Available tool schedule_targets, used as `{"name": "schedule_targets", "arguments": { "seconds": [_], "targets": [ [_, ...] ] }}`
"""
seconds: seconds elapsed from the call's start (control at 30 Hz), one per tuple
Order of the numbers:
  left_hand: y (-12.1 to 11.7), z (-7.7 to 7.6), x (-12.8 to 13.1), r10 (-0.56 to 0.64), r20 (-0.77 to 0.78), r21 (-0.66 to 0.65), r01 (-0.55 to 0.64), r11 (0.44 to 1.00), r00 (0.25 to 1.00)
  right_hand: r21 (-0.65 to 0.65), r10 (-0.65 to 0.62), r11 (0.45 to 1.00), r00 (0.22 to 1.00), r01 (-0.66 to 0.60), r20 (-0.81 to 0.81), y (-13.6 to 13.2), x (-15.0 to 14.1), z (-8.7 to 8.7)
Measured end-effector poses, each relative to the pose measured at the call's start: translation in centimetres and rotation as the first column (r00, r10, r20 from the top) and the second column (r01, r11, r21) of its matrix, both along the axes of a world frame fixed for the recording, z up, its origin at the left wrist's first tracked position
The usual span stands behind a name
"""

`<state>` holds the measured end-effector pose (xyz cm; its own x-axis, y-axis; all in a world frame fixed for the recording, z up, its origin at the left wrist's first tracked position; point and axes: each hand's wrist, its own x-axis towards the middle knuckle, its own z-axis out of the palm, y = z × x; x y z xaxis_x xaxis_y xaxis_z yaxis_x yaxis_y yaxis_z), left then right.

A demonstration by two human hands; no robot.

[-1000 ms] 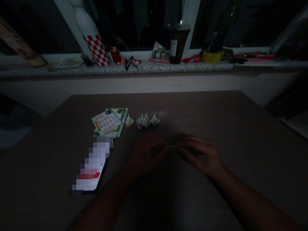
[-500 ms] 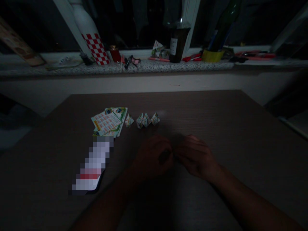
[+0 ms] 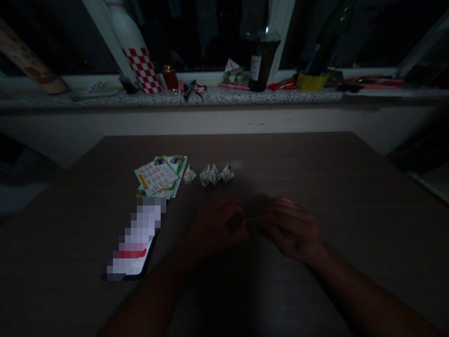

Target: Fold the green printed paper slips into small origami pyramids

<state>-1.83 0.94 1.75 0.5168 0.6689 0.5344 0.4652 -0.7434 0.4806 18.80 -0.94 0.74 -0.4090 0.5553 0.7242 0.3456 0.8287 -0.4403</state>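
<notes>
Both hands meet over the dark wooden table, closed at the fingertips. Between them shows the thin pale edge of what looks like a small piece of paper (image 3: 253,219). My left hand (image 3: 220,222) pinches its left end, thumb and fingers curled into a ring. On the other end, the fingers of my right hand (image 3: 289,224) are pressed together. Deep shadow hides most of the piece. Just beyond my left hand stand several small folded paper figures (image 3: 214,174) in a row, one (image 3: 189,174) a little apart at the left.
Printed paper sheets (image 3: 157,178) lie stacked left of the figures, with a phone (image 3: 140,238), its screen blurred out, nearer me. Behind the table (image 3: 298,159), a granite windowsill (image 3: 217,97) carries a red-checkered white bottle (image 3: 142,65), a dark pot (image 3: 261,63) and a green bottle (image 3: 331,37).
My hands have drawn slightly apart, the left one going left and the right one a little right. The thin paper edge now shows in the gap between them.
</notes>
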Motion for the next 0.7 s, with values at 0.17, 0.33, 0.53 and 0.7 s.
{"name": "schedule_targets", "arguments": {
  "seconds": [0.17,0.33,0.53,0.7],
  "targets": [
    [0.8,0.1,-1.4,0.080,0.058,-0.088,-0.075,0.993,0.995,-0.188,-0.153,0.974,0.975,0.122,-0.161,0.0,0.4,0.1],
    [0.0,0.1,-0.3,0.157,0.126,-0.250,-0.122,0.960,0.979,-0.363,-0.284,0.914,0.926,0.182,-0.250,0.1,-0.2,-0.6],
    [-0.1,-1.6,1.3,0.305,0.345,-0.650,-0.009,0.760,0.888,-0.583,-0.326,0.807,0.894,0.095,-0.306,0.2,-0.9,-1.4],
    [0.4,-2.0,1.3,0.409,0.352,-0.735,-0.022,0.678,0.842,-0.596,-0.205,0.803,0.947,0.020,-0.246,0.1,-1.1,-1.7]
  ]
}}
